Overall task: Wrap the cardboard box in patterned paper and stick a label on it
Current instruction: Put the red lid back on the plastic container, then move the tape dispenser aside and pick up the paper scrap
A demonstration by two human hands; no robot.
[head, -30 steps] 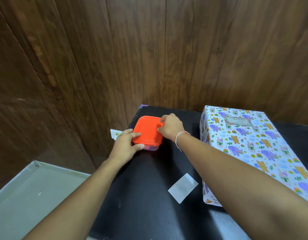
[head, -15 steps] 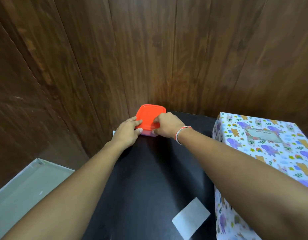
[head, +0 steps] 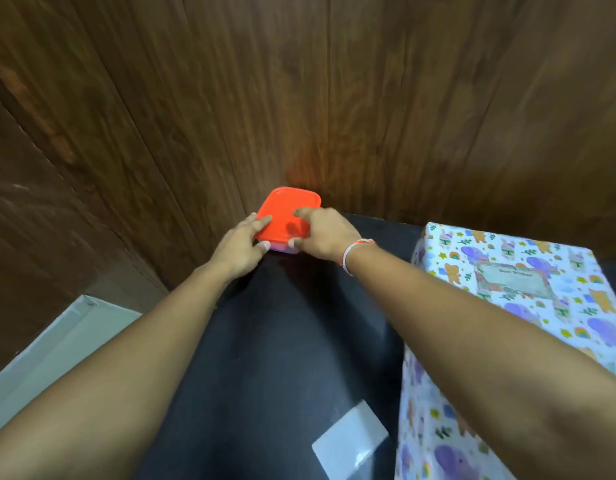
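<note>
- Cardboard box [head: 528,306] is already covered with the patterned paper on every side that the view shows; no bare cardboard is visible. It stands on the black table [head: 282,341] at the right side, close to the wooden wall [head: 299,98].
- On the top face of the box sits a rectangular label [head: 512,280] with a decorated border. It looks flat and stuck down, with small print that I read as a greeting, although this is not sharp.
- From this I judge that both parts of the task, the wrapping and the label, are done, and that what is left is only tidying.
- Both hands are away from the box, at a small container with an orange lid [head: 288,213] which stands at the far edge of the table, touching or almost touching the wall.
- The left hand [head: 242,249] holds the container at its left side, the thumb curled against the lower corner and the fingers at the lid's edge.
- The right hand [head: 325,235] holds the near right part, with one finger on top of the lid and the thumb at the front rim. The box lies to the right of this hand, well apart from it and beside the forearm.
- A white paper slip [head: 349,441], maybe the backing of the label, lies on the table near the front left corner of the box.
- A pale grey surface [head: 57,348] is at the left, beyond the table edge.
</note>
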